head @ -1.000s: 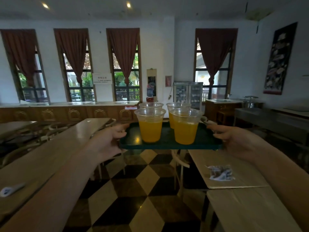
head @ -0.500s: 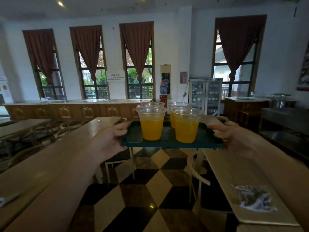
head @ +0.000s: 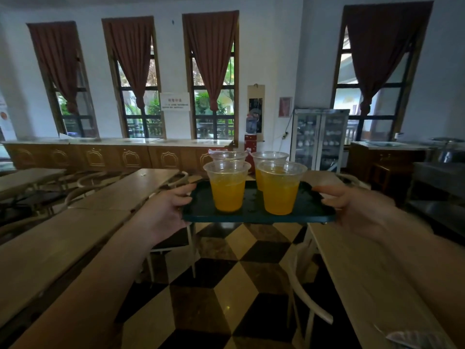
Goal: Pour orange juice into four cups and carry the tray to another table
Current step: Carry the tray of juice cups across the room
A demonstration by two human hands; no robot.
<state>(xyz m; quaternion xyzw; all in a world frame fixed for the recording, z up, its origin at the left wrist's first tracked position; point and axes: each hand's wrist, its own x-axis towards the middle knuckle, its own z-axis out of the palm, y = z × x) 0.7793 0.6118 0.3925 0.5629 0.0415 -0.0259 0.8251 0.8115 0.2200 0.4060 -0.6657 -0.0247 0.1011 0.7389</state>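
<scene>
Rm dim overall | daylight coming in thru windows (head: 214,104) at far wall | wide-angle bending curtains (head: 385,54) & frame edges | right hand (head: 357,210) smearing w/ motion blur | floor (head: 226,293) showing faint glare | corners vignetting dark
</scene>
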